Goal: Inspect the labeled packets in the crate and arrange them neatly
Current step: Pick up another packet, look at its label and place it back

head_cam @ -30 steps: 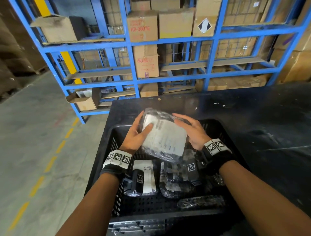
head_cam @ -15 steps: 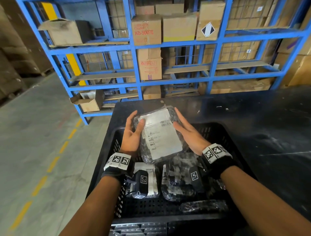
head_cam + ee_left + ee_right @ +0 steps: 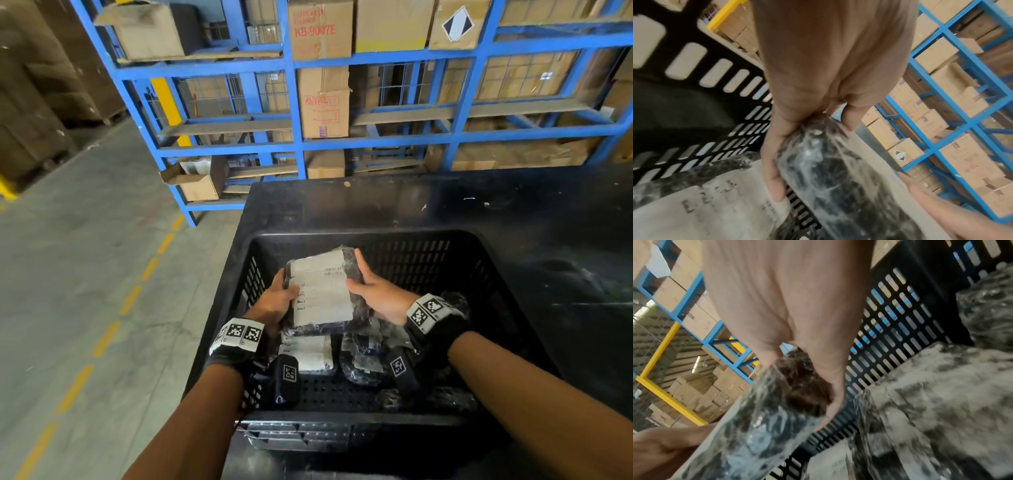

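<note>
A clear plastic packet (image 3: pixel 322 291) of dark parts with a white label is held label-up inside the black slotted crate (image 3: pixel 428 246), above the other packets. My left hand (image 3: pixel 275 301) grips its left edge, thumb on top. My right hand (image 3: pixel 375 291) grips its right edge. In the left wrist view the fingers wrap under the packet (image 3: pixel 830 170). The right wrist view shows the palm closed on the packet (image 3: pixel 764 421). Other labelled packets (image 3: pixel 308 353) lie on the crate floor below, one (image 3: pixel 364 359) crumpled beside it.
The crate sits on a black table (image 3: pixel 513 212). Blue racking (image 3: pixel 298 102) with cardboard boxes stands behind it. Grey floor with a yellow dashed line (image 3: pixel 102 339) runs along the left. A dark packet (image 3: pixel 442 399) lies at the crate's near right.
Both hands have lowered the packet from above the crate's far rim down into the crate, and its label now lies flatter.
</note>
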